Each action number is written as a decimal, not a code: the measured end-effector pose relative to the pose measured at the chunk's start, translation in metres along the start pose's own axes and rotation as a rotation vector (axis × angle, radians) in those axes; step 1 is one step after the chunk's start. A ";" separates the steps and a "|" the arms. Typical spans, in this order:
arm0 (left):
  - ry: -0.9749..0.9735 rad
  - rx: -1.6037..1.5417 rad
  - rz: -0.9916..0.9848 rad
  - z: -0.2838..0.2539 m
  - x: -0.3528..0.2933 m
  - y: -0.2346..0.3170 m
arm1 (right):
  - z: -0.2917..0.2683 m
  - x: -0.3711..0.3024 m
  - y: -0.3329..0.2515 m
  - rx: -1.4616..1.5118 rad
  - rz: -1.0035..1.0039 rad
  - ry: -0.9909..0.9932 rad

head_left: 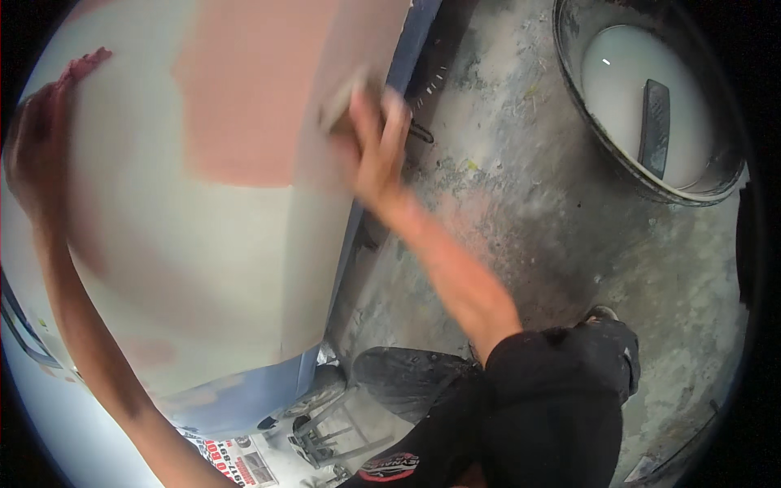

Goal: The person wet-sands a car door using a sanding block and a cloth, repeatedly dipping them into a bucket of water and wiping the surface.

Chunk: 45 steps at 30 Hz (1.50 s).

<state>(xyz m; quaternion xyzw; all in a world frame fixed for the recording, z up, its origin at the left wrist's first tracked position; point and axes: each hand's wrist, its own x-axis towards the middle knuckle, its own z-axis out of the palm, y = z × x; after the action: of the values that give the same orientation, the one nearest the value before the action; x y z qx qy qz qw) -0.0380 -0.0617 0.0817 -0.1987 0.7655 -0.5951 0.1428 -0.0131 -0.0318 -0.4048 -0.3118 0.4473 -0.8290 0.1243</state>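
A large curved car body panel (203, 244), pale grey-white with a big pinkish filler patch (244, 89), fills the left half of the view. My right hand (376, 146) presses a small flat sanding pad (342, 102) against the panel's right edge; the hand is motion-blurred. My left hand (37, 154) rests flat on the panel's far left side, next to a small red-pink smear (85, 65). The panel's lower rim is blue-grey (244, 407).
A round black tub (618, 163) of milky water with a dark block (655, 126) in it stands at the upper right on the stained concrete floor (553, 236). A small metal stool (325, 431) and my dark trouser legs (529, 407) are below.
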 end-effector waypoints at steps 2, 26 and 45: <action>0.038 0.089 0.001 0.002 -0.001 -0.007 | -0.002 -0.107 -0.027 0.085 -0.011 -0.096; 0.085 -0.045 -0.101 0.018 -0.004 0.007 | 0.001 0.109 0.075 0.005 0.085 0.137; 0.146 -0.071 -0.068 -0.004 0.008 0.037 | 0.003 0.018 -0.001 -0.040 -0.033 0.013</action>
<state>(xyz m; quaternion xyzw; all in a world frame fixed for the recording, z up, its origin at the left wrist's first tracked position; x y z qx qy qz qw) -0.0523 -0.0539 0.0470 -0.1857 0.7873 -0.5849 0.0592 -0.0250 -0.0421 -0.3952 -0.3163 0.4595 -0.8237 0.1015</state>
